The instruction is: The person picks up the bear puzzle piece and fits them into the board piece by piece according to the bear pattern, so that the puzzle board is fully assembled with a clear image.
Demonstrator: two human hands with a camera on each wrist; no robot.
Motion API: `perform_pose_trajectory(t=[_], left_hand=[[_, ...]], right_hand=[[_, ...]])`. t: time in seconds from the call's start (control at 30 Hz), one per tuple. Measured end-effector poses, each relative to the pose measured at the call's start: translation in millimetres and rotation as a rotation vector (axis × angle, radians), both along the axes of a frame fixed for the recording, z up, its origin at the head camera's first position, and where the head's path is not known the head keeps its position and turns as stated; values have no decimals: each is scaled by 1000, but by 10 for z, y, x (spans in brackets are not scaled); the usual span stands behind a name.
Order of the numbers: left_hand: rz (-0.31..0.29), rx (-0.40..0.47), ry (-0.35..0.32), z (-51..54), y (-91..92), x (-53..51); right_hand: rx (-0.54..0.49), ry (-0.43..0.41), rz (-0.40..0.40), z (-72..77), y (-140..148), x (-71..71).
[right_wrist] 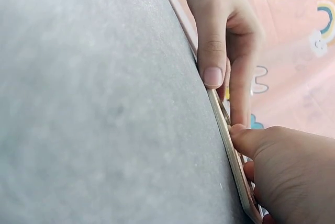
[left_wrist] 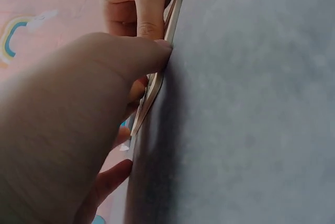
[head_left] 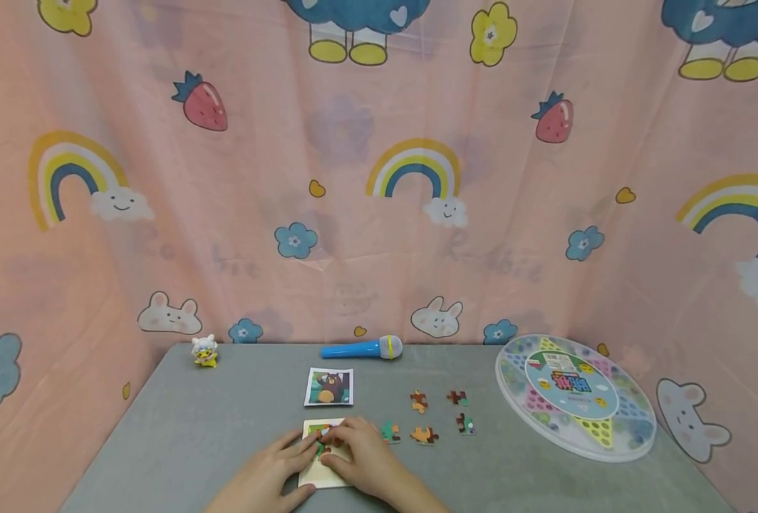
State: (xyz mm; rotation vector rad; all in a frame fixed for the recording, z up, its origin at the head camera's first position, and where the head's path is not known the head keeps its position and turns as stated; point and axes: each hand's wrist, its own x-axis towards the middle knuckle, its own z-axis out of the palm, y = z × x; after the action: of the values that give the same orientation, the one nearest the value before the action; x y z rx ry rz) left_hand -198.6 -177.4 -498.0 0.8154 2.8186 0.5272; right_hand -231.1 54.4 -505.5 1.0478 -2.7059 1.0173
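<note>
In the head view, a pale wooden puzzle board point(head_left: 321, 476) lies flat near the table's front, with a few colourful pieces point(head_left: 321, 450) in its upper part. My left hand point(head_left: 276, 467) rests along the board's left side, its thumb at the near left corner and its fingers reaching over the pieces. From the right, my right hand point(head_left: 362, 456) bends over the board, thumb and fingers together at a puzzle piece mostly hidden beneath them. Both wrist views show the board edge-on, with the left thumb point(right_wrist: 213, 72) against its rim and the right hand point(right_wrist: 293, 166) above it.
Several loose jigsaw pieces point(head_left: 424, 435) lie right of the board. Behind it is a bear picture card point(head_left: 329, 387), then a blue toy microphone point(head_left: 360, 349). A small yellow-and-white figurine point(head_left: 205, 352) stands back left; a round game board point(head_left: 574, 399) lies right. A patterned curtain point(head_left: 379, 271) borders the table.
</note>
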Motion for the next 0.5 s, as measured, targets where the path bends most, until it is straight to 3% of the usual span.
perform_pose_trajectory(t=[0.13, 0.33, 0.5], left_hand=[[-13, 30, -17, -39, -12, -6], [-3, 60, -47, -48, -18, -17], [-4, 61, -53, -58, -12, -28]], right_hand=[[-10, -20, 6, 11, 2, -2], [-50, -144, 53, 81, 27, -72], [-108, -208, 44, 184, 78, -149]])
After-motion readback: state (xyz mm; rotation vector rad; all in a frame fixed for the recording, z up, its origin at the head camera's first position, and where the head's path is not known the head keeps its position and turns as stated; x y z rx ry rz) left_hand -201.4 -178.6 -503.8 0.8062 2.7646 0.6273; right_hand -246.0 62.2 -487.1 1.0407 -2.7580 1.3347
